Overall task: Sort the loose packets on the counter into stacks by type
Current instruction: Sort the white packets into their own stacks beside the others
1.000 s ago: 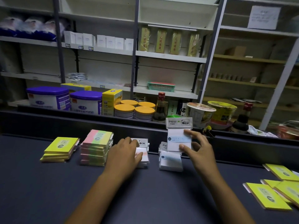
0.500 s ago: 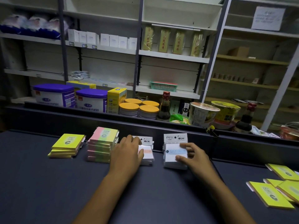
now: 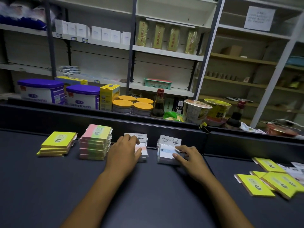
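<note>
A: What lies on the dark desk (image 3: 49, 186), going from left to right?

B: Take the pink-and-green stack (image 3: 95, 143) as the landmark. Just left of it, a little apart, sits a lower stack of yellow packets (image 3: 57, 144). Just right of it is a white packet stack (image 3: 141, 149) with red markings, and right of that, a second white stack (image 3: 167, 152) with a blue label. All four stand in a row against the raised back edge of the desk.

A: And the hands?

B: The left hand (image 3: 125, 152) rests palm down on the first white stack, its grip relaxed, fingers fairly straight over the top, thumb along the stack's right side. The right hand (image 3: 189, 157) holds the blue-labelled stack, thumb pressed on the top packet and fingers curled round its right side, so that grip is clamped on the stack.

A: Anything further right?

B: Well to the right of the landmark, loose yellow packets (image 3: 269, 183) lie scattered and overlapping, with a few white ones (image 3: 296, 170) at the frame's edge.
</note>
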{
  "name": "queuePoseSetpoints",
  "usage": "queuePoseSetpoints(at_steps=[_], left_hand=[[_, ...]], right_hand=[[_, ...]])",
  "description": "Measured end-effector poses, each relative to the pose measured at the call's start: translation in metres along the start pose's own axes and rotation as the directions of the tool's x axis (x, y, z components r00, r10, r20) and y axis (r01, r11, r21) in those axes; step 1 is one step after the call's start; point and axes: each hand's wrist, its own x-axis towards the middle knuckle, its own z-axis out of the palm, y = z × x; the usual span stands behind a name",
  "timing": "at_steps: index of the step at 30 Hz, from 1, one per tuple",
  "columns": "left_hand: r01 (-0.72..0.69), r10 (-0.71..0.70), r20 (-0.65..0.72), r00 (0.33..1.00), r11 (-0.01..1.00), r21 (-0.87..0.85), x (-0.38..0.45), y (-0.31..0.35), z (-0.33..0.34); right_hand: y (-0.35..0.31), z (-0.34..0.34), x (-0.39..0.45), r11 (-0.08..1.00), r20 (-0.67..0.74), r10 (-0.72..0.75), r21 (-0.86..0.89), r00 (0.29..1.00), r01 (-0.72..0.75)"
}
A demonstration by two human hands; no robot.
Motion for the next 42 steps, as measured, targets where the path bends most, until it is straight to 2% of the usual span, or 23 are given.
queuePoseSetpoints(at_steps=[2, 5, 7, 9, 18, 29, 35, 42], left_hand=[[-0.013, 0.013, 0.026, 1.0, 1.0, -0.023, 0.0, 0.004, -0.002], [-0.049, 0.051, 0.043, 0.998, 0.997, -0.054, 0.001, 0.021, -0.009], [-0.087, 0.089, 0.02, 0.996, 0.994, -0.068, 0.003, 0.042, -0.015], [-0.138, 0.139, 0.016, 0.99, 0.987, -0.08, 0.001, 0.069, -0.018], [-0.308, 0.327, 0.048, 0.944, 0.924, -0.228, -0.049, 0.203, -0.012], [-0.356, 0.385, 0.069, 0.92, 0.897, -0.261, -0.136, 0.331, -0.019], [-0.349, 0.38, 0.068, 0.922, 0.896, -0.275, -0.159, 0.359, -0.018], [-0.267, 0.303, 0.116, 0.946, 0.93, -0.252, -0.135, 0.353, 0.001]], right_hand=[[0.005, -0.013, -0.01, 0.996, -0.023, -0.033, -0.079, 0.999, 0.031], [0.019, -0.042, -0.029, 0.951, -0.011, -0.07, -0.304, 0.998, 0.063], [0.03, -0.064, -0.044, 0.906, -0.018, -0.066, -0.42, 0.998, 0.052], [0.041, -0.085, -0.06, 0.886, -0.06, -0.047, -0.463, 0.997, 0.014], [0.092, -0.172, -0.153, 0.895, -0.148, 0.036, -0.435, 0.988, -0.098], [0.155, -0.262, -0.266, 0.886, -0.184, 0.086, -0.435, 0.979, -0.16], [0.173, -0.279, -0.284, 0.901, -0.172, 0.082, -0.407, 0.982, -0.147], [0.185, -0.276, -0.258, 0.921, -0.155, 0.059, -0.373, 0.986, -0.114]])
